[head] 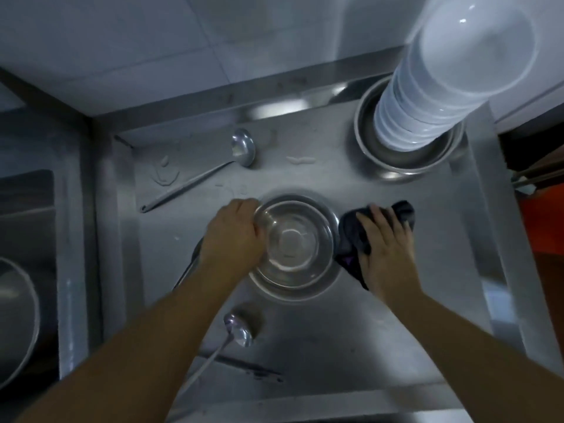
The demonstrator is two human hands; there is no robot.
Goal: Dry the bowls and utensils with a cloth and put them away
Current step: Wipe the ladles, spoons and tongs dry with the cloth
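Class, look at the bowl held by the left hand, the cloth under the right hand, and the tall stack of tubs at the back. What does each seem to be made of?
Bowl: likely stainless steel, polished, with mirror-like glints and a grey sheen.
Cloth: dark woven or knitted fabric, matt, crumpled into soft folds.
Stack of tubs: probably translucent plastic, milky white, with light passing through the thin rims.

Two bare forearms, no sleeves, unadorned hands (235, 236).

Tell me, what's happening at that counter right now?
Left hand grips round steel bowl by its rim. Right hand flat on dark cloth. Long steel ladle lies behind, clear.
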